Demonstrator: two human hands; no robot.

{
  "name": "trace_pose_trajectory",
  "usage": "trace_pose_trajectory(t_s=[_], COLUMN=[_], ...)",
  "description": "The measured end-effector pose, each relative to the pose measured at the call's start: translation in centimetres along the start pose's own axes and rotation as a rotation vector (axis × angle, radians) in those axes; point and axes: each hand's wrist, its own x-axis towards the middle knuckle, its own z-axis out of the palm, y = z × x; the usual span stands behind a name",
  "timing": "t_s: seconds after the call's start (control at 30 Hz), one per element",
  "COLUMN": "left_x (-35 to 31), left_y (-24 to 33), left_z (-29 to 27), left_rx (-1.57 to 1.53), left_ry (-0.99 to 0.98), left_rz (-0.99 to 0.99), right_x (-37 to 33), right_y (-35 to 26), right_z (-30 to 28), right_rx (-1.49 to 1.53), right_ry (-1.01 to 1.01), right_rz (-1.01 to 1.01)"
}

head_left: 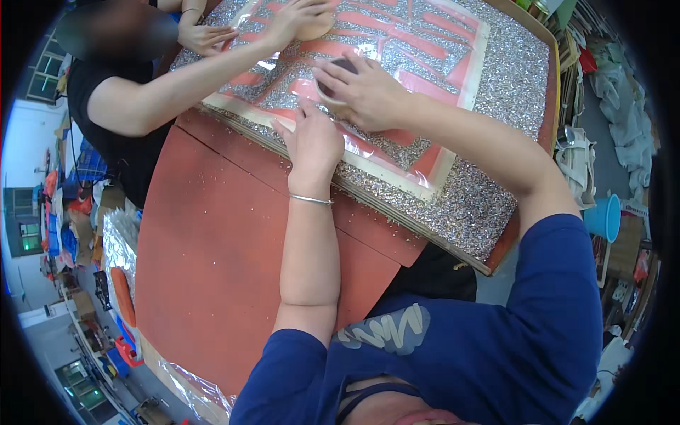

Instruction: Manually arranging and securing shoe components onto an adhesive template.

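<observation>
A sheet with red shapes under clear film lies on a bed of silver, coarse glitter; a pale border strip frames it. My right hand grips a round, beige-walled thing with a dark middle, possibly a tape roll, and presses it onto the film. Beside it, my left hand rests at the sheet's near edge, thumb and index finger spread apart, holding nothing I can see. Across the sheet, a co-worker's hand holds a similar beige round thing; their other hand touches the corner.
The glitter fills a shallow tray with a wooden edge. Under it is a reddish-brown table with a few stray flecks. Crumpled clear plastic hangs at the table's left, and a blue bucket stands at the right.
</observation>
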Motion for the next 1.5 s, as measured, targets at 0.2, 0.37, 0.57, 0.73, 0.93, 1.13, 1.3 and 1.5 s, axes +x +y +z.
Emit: trace_pose_trajectory(t_s=[0.2,0.37,0.57,0.73,0.93,1.13,1.3,1.5], left_x=[-0.2,-0.3,0.3,-0.9,-1.3,-1.6,-0.8,-2.1], left_y=[-0.7,-1.2,-0.2,1.2,0.8,0.8,2.0,0.0], left_z=[-1.0,-1.3,-0.1,-1.6,-1.1,-0.9,-0.9,-1.4], left_rx=[0.056,-0.055,0.097,0.035,0.108,0.174,0.181,0.215], left_ry=[-0.065,-0.110,-0.093,-0.079,-0.093,-0.089,-0.158,-0.176], left_rz=[-0.014,0.030,-0.027,-0.036,-0.014,-0.043,0.036,0.056], right_x=[-8.5,-2.7,3.7,-4.1,-6.5,-8.6,-9.5,-5.4], right_y=[-2.4,-1.6,1.6,12.9,0.3,8.6,17.1,9.2], right_z=[-5.5,-0.8,3.4,1.3,-3.5,-1.8,0.8,-1.4], right_rx=[0.277,0.233,0.093,-0.187,0.105,-0.035,-0.134,0.302], right_ry=[-0.082,0.054,0.144,-0.172,0.002,-0.170,-0.107,-0.092], right_rz=[-0.037,0.087,0.173,0.506,-0.133,0.264,0.716,0.502])
